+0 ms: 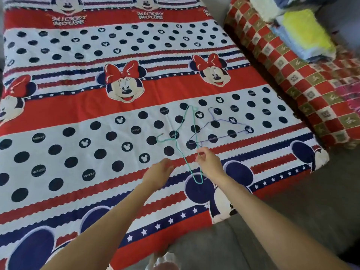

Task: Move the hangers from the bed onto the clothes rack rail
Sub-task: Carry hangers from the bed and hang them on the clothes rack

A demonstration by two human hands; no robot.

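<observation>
A green wire hanger [181, 131] is tilted up off the bed [78, 117], its hook pointing left. My right hand [208, 164] pinches one of its long wires near the lower corner. A purple wire hanger [226, 129] lies flat on the dotted band of the bedcover, just behind the green one and partly crossed by it. My left hand [159, 174] hovers to the left of the green hanger with fingers relaxed, holding nothing. No clothes rack is in view.
A red and white checked roll of bedding [303, 80] runs along the bed's right side, with folded cloths [303, 34] stacked on it. Grey floor [292, 207] lies at the bed's near right corner.
</observation>
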